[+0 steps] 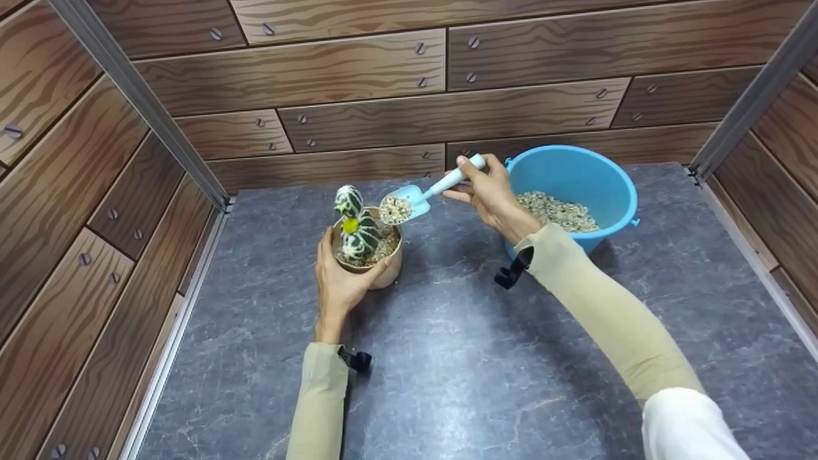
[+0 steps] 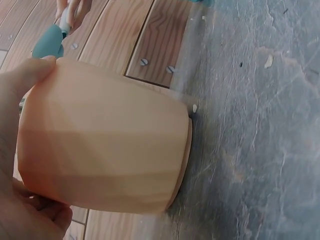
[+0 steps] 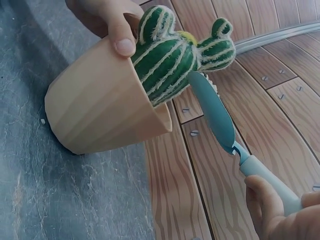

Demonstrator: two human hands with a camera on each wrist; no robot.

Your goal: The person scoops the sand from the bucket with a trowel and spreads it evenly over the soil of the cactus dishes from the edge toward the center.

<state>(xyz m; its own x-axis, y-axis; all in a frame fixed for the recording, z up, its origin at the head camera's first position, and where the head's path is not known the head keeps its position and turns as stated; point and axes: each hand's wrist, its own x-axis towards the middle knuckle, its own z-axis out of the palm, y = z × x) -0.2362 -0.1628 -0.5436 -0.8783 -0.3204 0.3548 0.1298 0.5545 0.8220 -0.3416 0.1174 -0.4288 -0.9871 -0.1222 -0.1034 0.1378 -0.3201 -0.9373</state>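
Observation:
A green cactus with white stripes and a yellow flower (image 1: 353, 235) stands in a peach-coloured pot (image 2: 110, 135) on the grey floor. My left hand (image 1: 342, 281) grips the pot by its sides, thumb at the near rim. In my right hand (image 1: 495, 195) is the handle of a light blue trowel (image 3: 215, 110), pinched between thumb and fingers. Pale gravel (image 1: 395, 209) fills the trowel's blade, which hangs over the pot's right rim, close beside the cactus. More gravel shows inside the pot around the cactus base.
A blue bucket (image 1: 623, 185) with gravel (image 1: 559, 213) in its bottom stands at the right, partly behind my right forearm. Wood-patterned walls (image 1: 358, 76) enclose the back and sides. A few small pale bits (image 2: 269, 61) lie on the grey surface.

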